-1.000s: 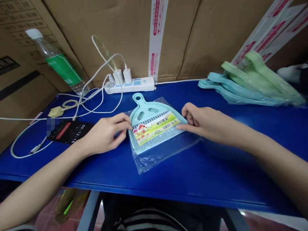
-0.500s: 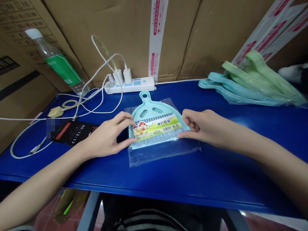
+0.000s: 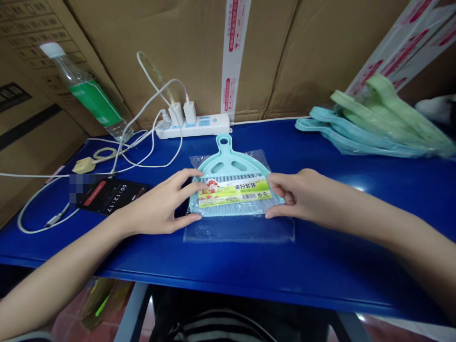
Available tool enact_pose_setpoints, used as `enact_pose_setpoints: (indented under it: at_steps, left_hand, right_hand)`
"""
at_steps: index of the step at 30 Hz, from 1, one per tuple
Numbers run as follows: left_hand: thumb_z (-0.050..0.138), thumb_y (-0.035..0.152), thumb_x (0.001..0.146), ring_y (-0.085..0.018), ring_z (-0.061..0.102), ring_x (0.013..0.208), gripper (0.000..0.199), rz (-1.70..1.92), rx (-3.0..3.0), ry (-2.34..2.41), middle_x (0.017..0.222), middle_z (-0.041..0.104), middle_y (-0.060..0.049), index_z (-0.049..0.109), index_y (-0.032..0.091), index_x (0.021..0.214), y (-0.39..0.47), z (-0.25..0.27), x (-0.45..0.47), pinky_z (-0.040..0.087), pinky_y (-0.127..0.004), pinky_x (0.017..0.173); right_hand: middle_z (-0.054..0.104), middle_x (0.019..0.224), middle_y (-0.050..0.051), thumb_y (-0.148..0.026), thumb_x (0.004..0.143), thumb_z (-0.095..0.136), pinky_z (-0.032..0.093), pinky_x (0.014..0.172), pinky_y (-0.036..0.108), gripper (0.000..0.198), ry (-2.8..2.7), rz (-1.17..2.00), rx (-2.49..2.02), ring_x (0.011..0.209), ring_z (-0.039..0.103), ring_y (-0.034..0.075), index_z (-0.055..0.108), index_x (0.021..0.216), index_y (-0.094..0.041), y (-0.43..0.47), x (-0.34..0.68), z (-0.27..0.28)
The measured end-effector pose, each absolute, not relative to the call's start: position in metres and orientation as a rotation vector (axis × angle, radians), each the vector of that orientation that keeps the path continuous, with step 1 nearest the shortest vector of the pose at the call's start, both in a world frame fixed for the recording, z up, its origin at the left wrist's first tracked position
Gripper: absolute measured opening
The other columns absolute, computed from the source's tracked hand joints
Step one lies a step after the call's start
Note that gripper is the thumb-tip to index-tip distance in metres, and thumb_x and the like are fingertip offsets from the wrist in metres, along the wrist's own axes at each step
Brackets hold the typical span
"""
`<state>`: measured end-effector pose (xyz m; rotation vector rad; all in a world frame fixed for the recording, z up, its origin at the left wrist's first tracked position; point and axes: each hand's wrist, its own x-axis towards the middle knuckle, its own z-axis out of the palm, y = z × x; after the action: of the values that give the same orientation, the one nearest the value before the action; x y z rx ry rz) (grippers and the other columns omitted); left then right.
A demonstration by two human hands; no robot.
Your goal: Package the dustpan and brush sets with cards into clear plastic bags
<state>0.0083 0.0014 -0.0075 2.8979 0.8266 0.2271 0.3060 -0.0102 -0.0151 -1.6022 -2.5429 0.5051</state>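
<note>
A light blue dustpan and brush set point(image 3: 231, 168) lies in a clear plastic bag point(image 3: 242, 230) on the blue table. Its handle points away from me, and the bag's loose end spreads toward me. Across the grey-blue bristles sits a printed label point(image 3: 235, 191) with a mushroom-house picture. My left hand point(image 3: 171, 199) grips the left edge, its fingers over the top and its thumb at the near corner. At the right edge, my right hand point(image 3: 297, 194) pinches the set, thumb near the front corner and fingers curled.
More bagged blue dustpans point(image 3: 356, 135) and green ones point(image 3: 395, 118) lie at the back right. A phone point(image 3: 114, 195) showing a timer, cables, a white power strip point(image 3: 213, 124) and a water bottle point(image 3: 92, 97) are on the left. Cardboard boxes point(image 3: 178, 42) stand behind.
The dustpan and brush set has turned slightly, its handle swinging to the right so that it lies straighter. Both hands have stayed on its edges and shifted with it.
</note>
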Motion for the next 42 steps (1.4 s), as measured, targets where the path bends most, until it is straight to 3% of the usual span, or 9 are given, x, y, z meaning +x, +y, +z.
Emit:
enact_pose_setpoints:
  at_steps: [13, 19, 24, 29, 32, 42]
  left_hand:
    - [0.051, 0.034, 0.093, -0.022, 0.061, 0.101, 0.034, 0.278, 3.074, 0.79, 0.115, 0.061, -0.011, 0.056, 0.017, 0.122, -0.002, -0.009, 0.012, 0.056, -0.037, 0.085]
    - [0.048, 0.028, 0.095, -0.021, 0.064, 0.093, 0.028, 0.333, 3.172, 0.741, 0.111, 0.066, -0.009, 0.061, 0.015, 0.117, -0.002, -0.008, 0.011, 0.056, -0.034, 0.081]
    - [0.047, 0.024, 0.096, -0.019, 0.061, 0.08, 0.024, 0.291, 3.328, 0.656, 0.096, 0.07, -0.006, 0.066, 0.016, 0.107, -0.002, -0.005, 0.011, 0.053, -0.032, 0.071]
    - [0.045, 0.021, 0.097, -0.017, 0.058, 0.076, 0.023, 0.324, 3.357, 0.553, 0.084, 0.069, -0.004, 0.068, 0.015, 0.097, -0.001, -0.006, 0.012, 0.051, -0.029, 0.067]
    - [0.043, 0.019, 0.098, -0.016, 0.057, 0.073, 0.026, 0.303, 3.363, 0.535, 0.079, 0.067, -0.003, 0.068, 0.016, 0.093, -0.002, -0.006, 0.013, 0.049, -0.028, 0.065]
    - [0.038, 0.02, 0.099, -0.014, 0.056, 0.069, 0.034, 0.231, 3.37, 0.544, 0.074, 0.064, -0.003, 0.069, 0.017, 0.086, -0.002, -0.006, 0.011, 0.048, -0.027, 0.063]
  right_hand:
    - [0.05, 0.051, -0.006, -0.046, 0.075, 0.07, 0.026, 0.043, 0.025, 0.041, -2.613, 0.392, -1.449, 0.043, 0.042, 0.012, 0.037, 0.065, -0.025, -0.01, 0.311, -0.019]
    - [0.049, 0.051, -0.005, -0.043, 0.078, 0.066, 0.026, 0.043, 0.026, 0.037, -2.649, 0.374, -1.403, 0.043, 0.041, 0.012, 0.037, 0.065, -0.025, -0.01, 0.309, -0.018]
    - [0.052, 0.053, -0.004, -0.044, 0.078, 0.068, 0.023, 0.044, 0.026, 0.034, -2.708, 0.234, -1.359, 0.042, 0.039, 0.012, 0.042, 0.069, -0.025, -0.011, 0.306, -0.014]
    - [0.066, 0.072, 0.001, -0.033, 0.081, 0.063, 0.035, 0.049, 0.025, 0.015, -2.726, 0.26, -1.164, 0.051, 0.052, 0.013, 0.056, 0.087, -0.022, -0.012, 0.305, -0.012]
    - [0.069, 0.084, 0.005, -0.029, 0.084, 0.059, 0.042, 0.057, 0.028, 0.008, -2.717, 0.344, -1.075, 0.067, 0.061, 0.018, 0.059, 0.086, -0.022, -0.014, 0.304, -0.012]
    - [0.067, 0.078, 0.005, -0.028, 0.09, 0.049, 0.045, 0.062, 0.03, 0.017, -2.683, 0.402, -1.062, 0.069, 0.062, 0.019, 0.059, 0.077, -0.021, -0.013, 0.298, -0.014]
